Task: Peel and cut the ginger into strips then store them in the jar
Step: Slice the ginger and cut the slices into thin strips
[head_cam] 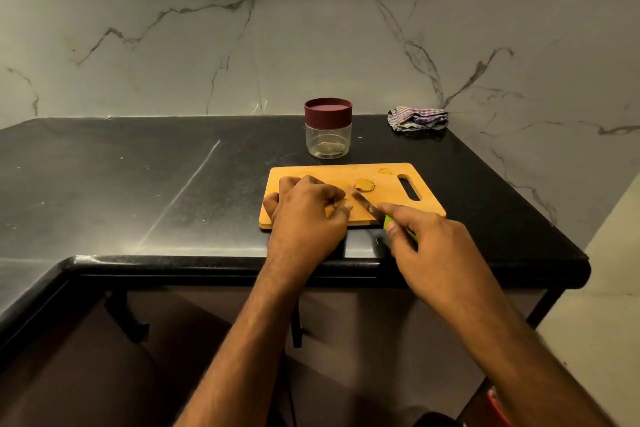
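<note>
A wooden cutting board (318, 173) lies on the black counter. My left hand (306, 215) rests on the board's left part and pinches a small piece of ginger (337, 206) under its fingertips. My right hand (424, 243) grips a green-handled knife (363, 204), index finger along the blade's back; the blade points up-left beside the held piece. A larger ginger piece (364, 184) lies mid-board, and a thin slice (384, 170) near the far edge. The glass jar (328, 140) with its maroon lid on stands behind the board.
The black counter (138, 184) runs left and wraps toward me; its right edge drops off near the board. A crumpled striped cloth (417, 118) lies at the back right against the marble wall. Wall sockets sit high up.
</note>
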